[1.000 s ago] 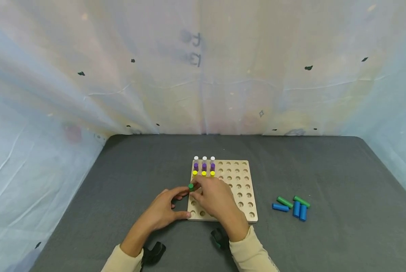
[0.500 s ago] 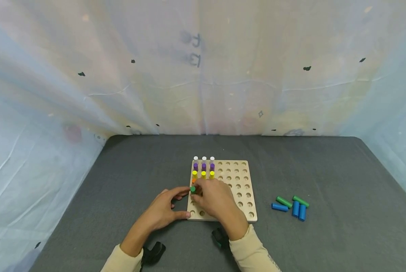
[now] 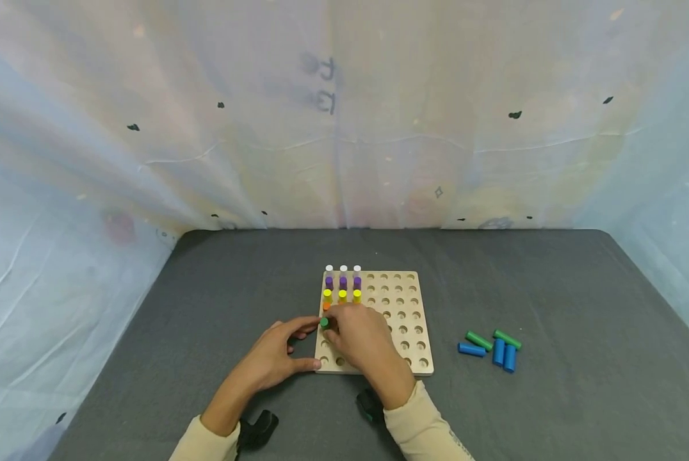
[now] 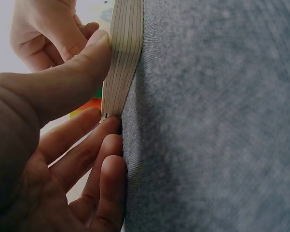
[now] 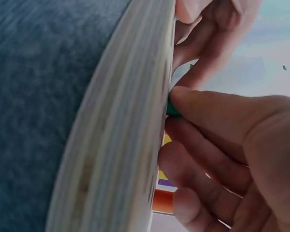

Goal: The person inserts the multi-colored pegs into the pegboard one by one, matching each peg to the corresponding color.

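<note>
A green peg (image 3: 324, 323) stands upright in the left column of the square wooden peg board (image 3: 383, 282). My right hand (image 3: 360, 336) pinches it between thumb and fingers; only a bit of green peg (image 5: 172, 108) shows in the right wrist view. My left hand (image 3: 272, 355) rests at the board's left edge, its thumb at the near corner and its fingers stretched along the side. Behind the green peg an orange peg (image 3: 326, 307) shows partly. Farther back stand rows of yellow pegs (image 3: 342, 296), purple pegs (image 3: 342, 282) and white pegs (image 3: 343, 269). My right hand hides part of the board.
To the right of the board, two green pegs (image 3: 479, 340) and several blue pegs (image 3: 498, 352) lie loose on the grey tabletop (image 3: 552, 288). A pale cloth (image 3: 379, 160) hangs behind the table and on both sides.
My right hand has brought the green peg slightly right and down onto the board, and the orange peg behind has come into view. My left hand has stayed in place.
</note>
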Demonstrator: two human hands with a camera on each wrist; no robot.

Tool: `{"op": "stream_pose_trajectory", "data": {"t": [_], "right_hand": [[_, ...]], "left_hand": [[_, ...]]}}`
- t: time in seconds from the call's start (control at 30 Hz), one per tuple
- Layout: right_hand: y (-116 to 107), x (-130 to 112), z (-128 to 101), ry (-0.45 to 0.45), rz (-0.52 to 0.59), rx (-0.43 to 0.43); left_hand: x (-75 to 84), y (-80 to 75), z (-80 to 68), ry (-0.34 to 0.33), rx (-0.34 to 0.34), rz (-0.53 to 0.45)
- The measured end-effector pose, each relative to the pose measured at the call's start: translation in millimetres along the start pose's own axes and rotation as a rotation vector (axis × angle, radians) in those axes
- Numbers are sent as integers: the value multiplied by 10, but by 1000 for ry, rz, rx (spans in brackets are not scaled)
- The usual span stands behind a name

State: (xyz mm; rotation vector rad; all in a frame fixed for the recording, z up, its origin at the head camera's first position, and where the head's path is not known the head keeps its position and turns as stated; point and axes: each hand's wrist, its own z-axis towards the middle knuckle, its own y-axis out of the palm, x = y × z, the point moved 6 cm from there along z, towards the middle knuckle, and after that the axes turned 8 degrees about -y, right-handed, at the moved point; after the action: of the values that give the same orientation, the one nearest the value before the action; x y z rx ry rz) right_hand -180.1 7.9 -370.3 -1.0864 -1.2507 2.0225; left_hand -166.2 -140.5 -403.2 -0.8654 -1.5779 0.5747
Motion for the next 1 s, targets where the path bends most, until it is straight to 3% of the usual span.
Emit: {"op": "stream_pose_trajectory", "data": {"t": [0.2, 0.4, 0.73, 1.0], "right_hand": [[-38, 13, -20, -7, 17, -28], [-139, 212, -285, 47, 61, -102], [-881, 1209, -931, 202, -19, -106], [-1156, 1827, -1281, 279, 6, -220]], "left_hand": [[0, 3, -5, 21, 5, -12], [-33, 39, -29, -5, 10, -21], [11, 26, -23, 46, 6, -19], [1, 7, -24, 85, -18, 5]]}}
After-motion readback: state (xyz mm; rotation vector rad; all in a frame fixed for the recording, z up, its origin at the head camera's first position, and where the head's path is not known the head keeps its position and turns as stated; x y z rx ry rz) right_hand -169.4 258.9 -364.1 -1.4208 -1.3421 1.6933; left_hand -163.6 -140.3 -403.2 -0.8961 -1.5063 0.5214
